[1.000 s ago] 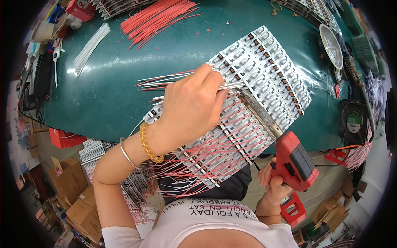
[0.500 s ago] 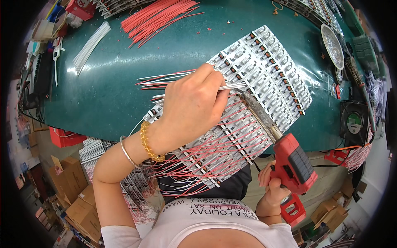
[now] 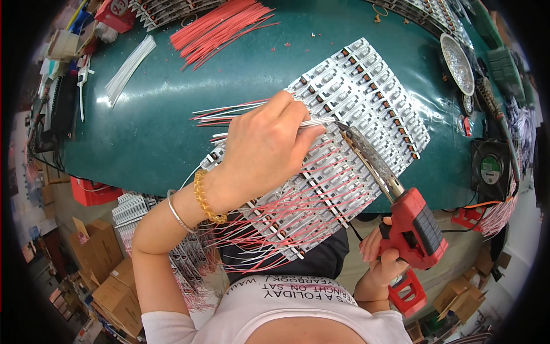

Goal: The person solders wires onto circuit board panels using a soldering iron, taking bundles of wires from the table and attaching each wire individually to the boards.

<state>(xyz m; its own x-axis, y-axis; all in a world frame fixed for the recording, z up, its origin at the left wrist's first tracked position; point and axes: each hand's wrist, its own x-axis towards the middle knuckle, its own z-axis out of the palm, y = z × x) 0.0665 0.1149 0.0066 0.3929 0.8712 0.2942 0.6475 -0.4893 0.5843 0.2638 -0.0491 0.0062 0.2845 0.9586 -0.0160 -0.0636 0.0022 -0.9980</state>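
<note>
Pinched in my left hand (image 3: 266, 137) is a small bunch of white wires (image 3: 317, 122), their ends pointing right over a slanted panel of small white parts in rows (image 3: 346, 86). My right hand (image 3: 381, 258) is closed round the handle of a red soldering gun (image 3: 417, 229). Its dark metal tip (image 3: 341, 126) is close to the wire ends; whether they touch is too small to tell. Soldered along the near half of the panel are many thin red and white wires (image 3: 286, 212), fanning out to the left. My left hand hides part of the panel.
On the green table (image 3: 154, 155) lie a bundle of red wires (image 3: 220, 28) and white wires (image 3: 130, 69). A shallow metal dish (image 3: 457, 64) and a small black fan (image 3: 490, 163) stand at the right. More panels (image 3: 163, 11) sit at the far edge. Cardboard boxes (image 3: 97, 246) stand below left.
The soldering gun has shifted a little to the right, its tip now by the wire ends. The white wires in my left hand have drawn slightly left.
</note>
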